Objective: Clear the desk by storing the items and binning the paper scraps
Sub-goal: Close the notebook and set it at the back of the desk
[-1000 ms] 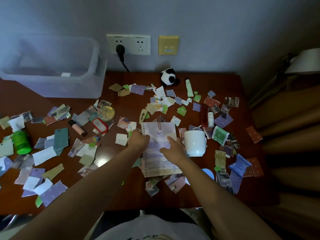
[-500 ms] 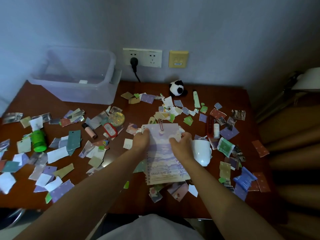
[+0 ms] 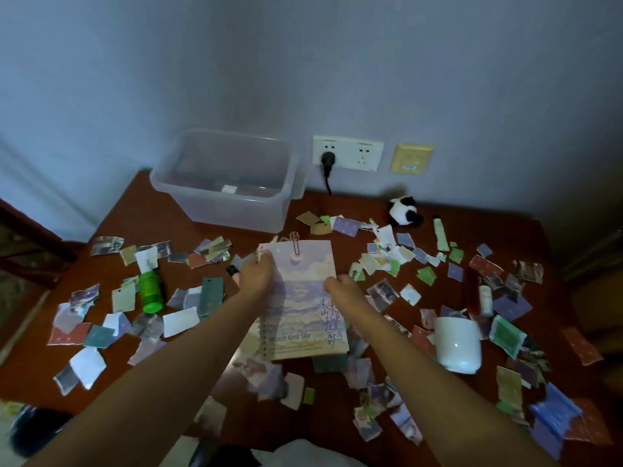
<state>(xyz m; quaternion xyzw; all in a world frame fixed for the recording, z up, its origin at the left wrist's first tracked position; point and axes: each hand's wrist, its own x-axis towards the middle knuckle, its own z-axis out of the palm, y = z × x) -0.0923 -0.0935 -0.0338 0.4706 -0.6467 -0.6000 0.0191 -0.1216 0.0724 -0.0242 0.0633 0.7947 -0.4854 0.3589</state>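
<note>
**Cluttered desk, notebook held in both hands**

Brown wood of the desk [image 3: 141,214] is covered almost everywhere with torn paper scraps [image 3: 180,320], from the near edge to the wall. Near the person, on the right side, a white mug [image 3: 458,345] stands among the scraps.

Two bare forearms reach forward to the notebook [image 3: 303,298], which is over the middle of the desk, its cover with the words "Moon And Sea" facing up. The left grip [image 3: 258,278] is closed on the spiral edge near the top corner, with the fingers curled around it. The right grip [image 3: 340,291] pinches the opposite edge. If the notebook touches the desk, I cannot tell. A pink paper clip [image 3: 296,246] sits on its far edge.

To the left of the notebook a green bottle [image 3: 150,291] lies among the scraps. Further back on the right a panda toy [image 3: 403,210] sits near the wall. On the far left a clear plastic box [image 3: 222,200] stands against the wall, beside a wall socket [image 3: 347,153] with a black plug.
</note>
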